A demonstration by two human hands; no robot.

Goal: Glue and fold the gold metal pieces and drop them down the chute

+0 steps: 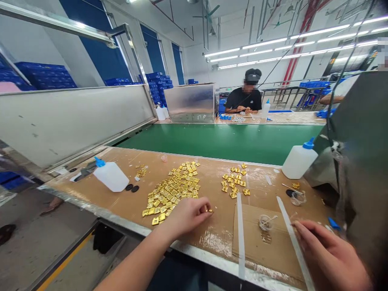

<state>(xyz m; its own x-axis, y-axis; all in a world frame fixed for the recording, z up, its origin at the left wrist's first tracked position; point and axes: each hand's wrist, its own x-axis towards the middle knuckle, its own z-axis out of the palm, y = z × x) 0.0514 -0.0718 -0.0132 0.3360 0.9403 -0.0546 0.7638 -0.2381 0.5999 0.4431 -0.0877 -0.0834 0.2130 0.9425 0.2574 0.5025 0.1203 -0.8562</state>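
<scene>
My left hand (pixel 191 213) is closed low over the table, pinching a small gold-coloured piece (pixel 209 210) between thumb and fingers. Just beyond and left of it spreads a large patch of square gold pieces (pixel 176 186). A smaller group of gold pieces (pixel 235 180) lies farther off, to its right. At the right, my right hand (pixel 332 248) has thumb and forefinger pressed together beside a white tape strip (pixel 292 238); what the fingertips hold, if anything, is too small to make out. Between the hands, a small clear round container (pixel 265 222) with a thin stick sits on taped-down cardboard (pixel 254 246).
White squeeze bottles with blue caps stand at the left (pixel 111 176) and right (pixel 298 161). Black discs (pixel 132 188) lie near the left bottle. Beyond the table runs a green conveyor belt (pixel 212 139). A co-worker (pixel 245 97) sits across it. A grey panel (pixel 360 153) rises at right.
</scene>
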